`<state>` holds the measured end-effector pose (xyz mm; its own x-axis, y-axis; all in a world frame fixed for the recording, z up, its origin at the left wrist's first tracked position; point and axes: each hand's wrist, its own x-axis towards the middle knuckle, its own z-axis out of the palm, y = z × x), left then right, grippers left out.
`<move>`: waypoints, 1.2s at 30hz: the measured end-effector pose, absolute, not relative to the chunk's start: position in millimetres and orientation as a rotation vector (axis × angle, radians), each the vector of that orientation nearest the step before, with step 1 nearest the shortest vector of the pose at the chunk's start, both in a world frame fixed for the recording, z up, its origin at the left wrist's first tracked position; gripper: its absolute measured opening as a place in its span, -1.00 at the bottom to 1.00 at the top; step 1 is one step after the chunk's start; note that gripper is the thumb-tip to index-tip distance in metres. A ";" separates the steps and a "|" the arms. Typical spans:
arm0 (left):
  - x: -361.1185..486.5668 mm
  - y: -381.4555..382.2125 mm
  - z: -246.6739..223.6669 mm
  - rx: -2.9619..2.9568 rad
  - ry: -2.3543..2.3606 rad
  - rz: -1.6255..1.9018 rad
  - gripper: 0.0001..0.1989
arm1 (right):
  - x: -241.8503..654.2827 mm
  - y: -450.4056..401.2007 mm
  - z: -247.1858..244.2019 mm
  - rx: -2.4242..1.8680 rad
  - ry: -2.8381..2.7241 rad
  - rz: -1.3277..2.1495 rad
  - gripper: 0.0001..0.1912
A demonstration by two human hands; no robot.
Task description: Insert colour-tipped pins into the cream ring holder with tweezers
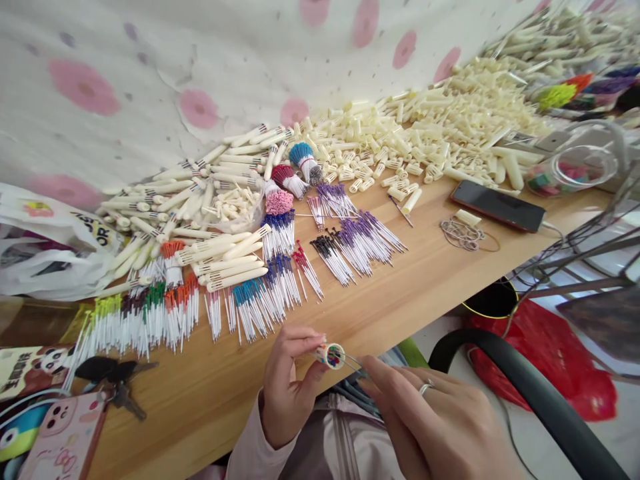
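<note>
My left hand (289,383) pinches a short cream pen tube (332,357) between thumb and fingertips, its open end turned toward my right hand. Small red, blue and green ends show inside that opening. With a ring on one finger, my right hand (430,413) is closed on a thin metal tool (352,361) that resembles tweezers; its tip reaches the tube's mouth. Beyond the hands, colour-tipped pen refills lie in groups on the table: turquoise (255,303), black (334,259) and purple (367,241).
Cream pen barrels (233,260) and a long heap of cream plastic parts (440,113) line the wall. A black phone (497,205) lies at right, keys (117,380) and a pink phone (65,437) at left. A black chair armrest (525,387) curves at lower right.
</note>
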<state>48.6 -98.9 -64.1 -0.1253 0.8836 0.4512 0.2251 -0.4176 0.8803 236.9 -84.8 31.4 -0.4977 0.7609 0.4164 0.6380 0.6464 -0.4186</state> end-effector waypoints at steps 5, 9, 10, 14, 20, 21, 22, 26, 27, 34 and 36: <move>46.9 -98.2 -62.2 1.679 1.234 1.561 -0.78 | 236.0 -82.5 31.4 -1.089 -2.331 0.236 -0.75; 47.8 -97.9 -62.7 1.688 1.239 1.567 -0.77 | 233.3 -84.6 30.5 -1.107 -2.316 0.229 -0.75; 48.2 -98.0 -63.4 1.681 1.241 1.579 -0.77 | 232.7 -85.2 30.2 -1.114 -2.306 0.230 -0.76; 49.5 -99.2 -66.5 1.644 1.239 1.625 -0.75 | 229.1 -86.8 29.5 -1.136 -2.279 0.263 -0.77; 49.7 -100.0 -67.1 1.606 1.212 1.611 -0.75 | 223.7 -89.4 31.3 -1.141 -2.277 0.298 -0.78; 50.1 -99.7 -66.4 1.594 1.196 1.615 -0.75 | 223.8 -90.3 31.5 -1.146 -2.272 0.312 -0.78; 50.6 -99.3 -65.6 1.582 1.178 1.621 -0.75 | 224.3 -91.2 31.6 -1.147 -2.267 0.329 -0.79; 52.8 -97.6 -63.2 1.537 1.131 1.658 -0.76 | 227.1 -93.9 31.1 -1.138 -2.237 0.377 -0.81; 53.1 -97.3 -63.1 1.533 1.130 1.662 -0.77 | 227.1 -94.0 30.8 -1.134 -2.239 0.384 -0.82; 52.7 -97.8 -64.9 1.516 1.122 1.654 -0.76 | 222.9 -89.7 30.2 -1.116 -2.265 0.367 -0.79; 52.7 -98.1 -64.8 1.510 1.126 1.663 -0.76 | 224.7 -89.5 31.2 -1.125 -2.256 0.366 -0.79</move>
